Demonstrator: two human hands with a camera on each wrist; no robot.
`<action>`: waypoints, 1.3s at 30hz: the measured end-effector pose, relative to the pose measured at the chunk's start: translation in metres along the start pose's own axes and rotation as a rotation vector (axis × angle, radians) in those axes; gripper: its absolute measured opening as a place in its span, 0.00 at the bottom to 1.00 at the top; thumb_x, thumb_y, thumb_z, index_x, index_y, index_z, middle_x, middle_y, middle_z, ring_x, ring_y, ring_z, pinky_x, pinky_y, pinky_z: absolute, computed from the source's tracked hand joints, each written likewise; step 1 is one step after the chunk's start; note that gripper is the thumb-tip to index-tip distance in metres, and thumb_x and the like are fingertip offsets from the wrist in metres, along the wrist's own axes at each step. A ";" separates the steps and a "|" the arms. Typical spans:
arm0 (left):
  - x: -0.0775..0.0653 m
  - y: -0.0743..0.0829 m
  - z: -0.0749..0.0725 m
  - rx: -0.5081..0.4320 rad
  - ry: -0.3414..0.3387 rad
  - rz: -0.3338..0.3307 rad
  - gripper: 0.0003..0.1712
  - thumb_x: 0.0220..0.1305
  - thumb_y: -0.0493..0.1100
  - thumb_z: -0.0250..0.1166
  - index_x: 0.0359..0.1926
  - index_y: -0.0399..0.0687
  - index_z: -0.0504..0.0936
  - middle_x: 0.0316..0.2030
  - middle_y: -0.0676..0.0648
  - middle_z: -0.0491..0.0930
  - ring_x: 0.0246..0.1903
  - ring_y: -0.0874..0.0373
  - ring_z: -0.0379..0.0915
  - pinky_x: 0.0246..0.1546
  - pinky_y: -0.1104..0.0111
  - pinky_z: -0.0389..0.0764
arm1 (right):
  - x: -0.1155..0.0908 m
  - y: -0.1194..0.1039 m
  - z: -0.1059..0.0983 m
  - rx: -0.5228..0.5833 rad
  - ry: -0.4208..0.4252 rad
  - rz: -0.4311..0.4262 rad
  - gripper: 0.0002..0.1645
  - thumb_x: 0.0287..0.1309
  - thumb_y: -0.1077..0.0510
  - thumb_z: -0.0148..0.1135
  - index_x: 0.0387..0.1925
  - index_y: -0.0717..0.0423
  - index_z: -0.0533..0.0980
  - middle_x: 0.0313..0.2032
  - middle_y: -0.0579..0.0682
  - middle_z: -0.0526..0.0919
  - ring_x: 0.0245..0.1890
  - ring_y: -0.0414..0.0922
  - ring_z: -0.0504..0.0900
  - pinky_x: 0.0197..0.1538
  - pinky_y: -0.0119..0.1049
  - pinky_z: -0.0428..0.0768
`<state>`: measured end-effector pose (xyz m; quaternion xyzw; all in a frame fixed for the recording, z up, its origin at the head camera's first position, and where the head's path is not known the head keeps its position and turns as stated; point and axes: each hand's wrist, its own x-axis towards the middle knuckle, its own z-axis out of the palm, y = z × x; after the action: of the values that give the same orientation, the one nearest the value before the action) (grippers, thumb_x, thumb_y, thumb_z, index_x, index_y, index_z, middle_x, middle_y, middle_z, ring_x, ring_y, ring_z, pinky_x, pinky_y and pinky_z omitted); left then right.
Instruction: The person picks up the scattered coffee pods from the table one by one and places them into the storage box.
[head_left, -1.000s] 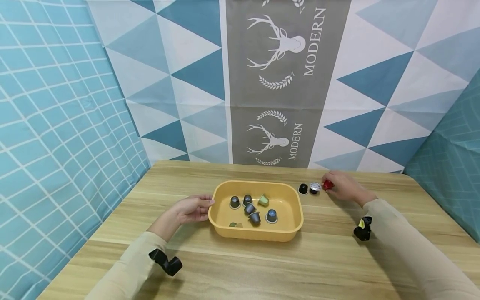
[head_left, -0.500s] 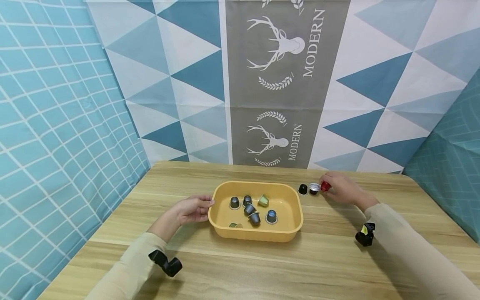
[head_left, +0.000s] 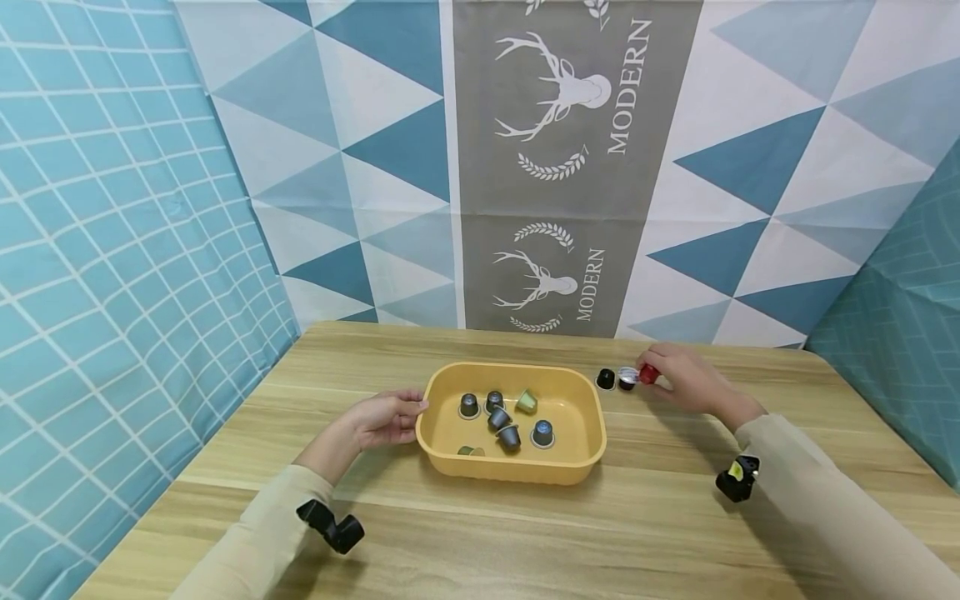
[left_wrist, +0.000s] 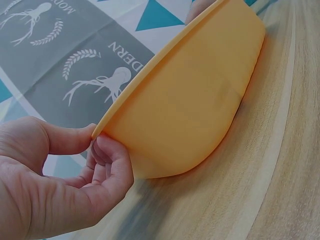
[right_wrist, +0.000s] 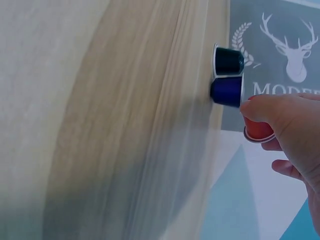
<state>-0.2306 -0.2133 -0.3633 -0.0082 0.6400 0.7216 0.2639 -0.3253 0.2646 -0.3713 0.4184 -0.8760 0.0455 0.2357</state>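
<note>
My left hand (head_left: 386,419) pinches the left rim of a yellow plastic tub (head_left: 510,469) between thumb and curled fingers, clearly seen in the left wrist view. Inside the tub lie several dark grey coffee capsules, a blue-topped capsule (head_left: 543,432) and a green capsule (head_left: 527,402). Another greenish capsule (head_left: 470,451) is partly hidden by the near wall. At the back right, my right hand (head_left: 690,381) holds a red coffee capsule (right_wrist: 257,129) between thumb and fingers. Just left of it are a dark blue capsule (right_wrist: 227,92) with a silvery lid and a black capsule (head_left: 606,378), side by side.
Everything sits on a light wood-grain table (head_left: 480,542). Behind its far edge hangs a patterned cloth (head_left: 540,192) with deer prints. Blue cloth panels rise at the left and right. A small black camera is worn on each wrist.
The right hand has shifted slightly left with the red capsule, closer to the silver-lidded one, which now looks tipped a little. The left hand and tub have stayed put.
</note>
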 end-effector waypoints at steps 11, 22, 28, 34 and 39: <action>0.000 0.001 0.000 0.014 0.005 -0.007 0.13 0.72 0.36 0.49 0.54 0.36 0.64 0.31 0.53 0.78 0.32 0.66 0.77 0.36 0.74 0.79 | 0.008 -0.017 -0.011 -0.004 0.063 -0.090 0.22 0.35 0.64 0.79 0.36 0.58 0.78 0.32 0.48 0.80 0.34 0.42 0.77 0.39 0.43 0.81; 0.000 -0.001 -0.001 0.016 -0.008 0.003 0.12 0.73 0.36 0.48 0.54 0.37 0.65 0.31 0.52 0.78 0.32 0.65 0.77 0.36 0.74 0.80 | 0.018 -0.032 -0.016 0.004 0.066 -0.123 0.22 0.38 0.61 0.79 0.37 0.55 0.78 0.33 0.47 0.80 0.35 0.41 0.76 0.41 0.43 0.79; 0.000 -0.001 0.000 0.020 -0.008 0.006 0.11 0.73 0.36 0.47 0.53 0.37 0.65 0.30 0.53 0.78 0.32 0.66 0.76 0.35 0.74 0.79 | 0.021 -0.035 -0.017 0.006 0.090 -0.152 0.21 0.38 0.61 0.79 0.36 0.53 0.77 0.31 0.45 0.78 0.33 0.39 0.74 0.38 0.40 0.76; 0.000 -0.002 -0.001 0.017 -0.016 0.006 0.07 0.73 0.36 0.47 0.49 0.39 0.66 0.30 0.53 0.77 0.31 0.66 0.76 0.36 0.75 0.79 | 0.023 -0.039 -0.020 0.016 0.096 -0.156 0.21 0.38 0.62 0.78 0.36 0.53 0.77 0.31 0.44 0.78 0.33 0.39 0.73 0.38 0.40 0.77; 0.000 -0.002 -0.002 0.019 -0.013 0.008 0.08 0.73 0.37 0.47 0.50 0.39 0.66 0.30 0.53 0.78 0.32 0.66 0.76 0.36 0.75 0.79 | 0.025 -0.043 -0.022 0.012 0.100 -0.167 0.19 0.40 0.62 0.76 0.36 0.52 0.77 0.31 0.44 0.78 0.33 0.38 0.73 0.38 0.39 0.77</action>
<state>-0.2305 -0.2148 -0.3651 0.0016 0.6451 0.7166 0.2652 -0.2982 0.2255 -0.3451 0.4884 -0.8250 0.0519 0.2795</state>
